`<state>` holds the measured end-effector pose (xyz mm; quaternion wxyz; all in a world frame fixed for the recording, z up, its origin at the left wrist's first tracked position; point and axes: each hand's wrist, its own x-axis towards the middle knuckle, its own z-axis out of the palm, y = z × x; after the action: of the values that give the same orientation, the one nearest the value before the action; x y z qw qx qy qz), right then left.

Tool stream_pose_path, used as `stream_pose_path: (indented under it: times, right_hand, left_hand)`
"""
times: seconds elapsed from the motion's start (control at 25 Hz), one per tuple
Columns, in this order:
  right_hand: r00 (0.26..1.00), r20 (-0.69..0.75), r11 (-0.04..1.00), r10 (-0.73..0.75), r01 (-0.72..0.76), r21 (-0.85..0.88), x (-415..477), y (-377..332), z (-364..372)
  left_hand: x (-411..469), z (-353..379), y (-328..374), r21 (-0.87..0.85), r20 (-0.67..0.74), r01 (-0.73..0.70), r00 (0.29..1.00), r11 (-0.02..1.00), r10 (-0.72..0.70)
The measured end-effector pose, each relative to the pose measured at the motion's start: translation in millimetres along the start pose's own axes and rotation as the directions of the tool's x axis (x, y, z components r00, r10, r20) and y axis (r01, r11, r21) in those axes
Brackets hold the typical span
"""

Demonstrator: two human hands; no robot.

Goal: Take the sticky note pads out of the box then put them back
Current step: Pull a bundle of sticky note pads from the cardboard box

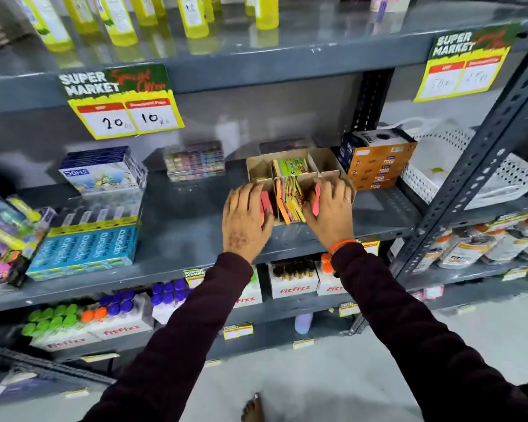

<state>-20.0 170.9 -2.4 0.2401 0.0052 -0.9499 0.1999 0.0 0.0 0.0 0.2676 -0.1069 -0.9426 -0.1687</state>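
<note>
A brown cardboard box (258, 169) with divided compartments stands on the grey middle shelf (180, 217). Several colourful sticky note pads (288, 202) stand on edge in its front middle compartment, and more pads (290, 166) lie in the compartment behind. My left hand (246, 220) grips a pink sticky note pad (266, 204) at the box's front left compartment. My right hand (331, 211) grips another pink pad (316, 202) at the front right compartment. Both hands cover the front corners of the box.
An orange and blue carton (378, 159) touches the box's right side, with a white perforated basket (470, 166) beyond it. Blue Apsara boxes (86, 248) and a Doms box (101, 172) sit left. A slanted steel upright (476, 178) stands at right. Yellow bottles (192, 13) line the shelf above.
</note>
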Motion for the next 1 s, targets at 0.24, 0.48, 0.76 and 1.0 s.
stream_pose_path:
  times: [0.24, 0.48, 0.76, 1.0]
  right_hand:
    - [0.943, 0.15, 0.937, 0.297, -0.318, 0.142, -6, 3, 41]
    - [0.949, 0.029, 0.94, 0.313, -0.314, 0.134, -9, -11, 67]
    - [0.966, 0.016, 0.966, 0.257, -0.257, 0.025, -4, -32, 90]
    - [0.94, 0.081, 0.938, 0.331, -0.337, 0.077, 8, -25, 83]
  left_hand:
    - [-24, 32, -47, 0.06, 0.168, 0.091, 0.981, 0.994, -0.1]
    - [-33, 33, -98, 0.079, 0.171, 0.142, 0.973, 0.987, -0.154]
    - [-44, 19, -146, 0.096, 0.183, 0.222, 0.954, 0.97, -0.237]
    - [-63, 11, -173, 0.134, 0.236, 0.263, 0.928, 0.955, -0.289]
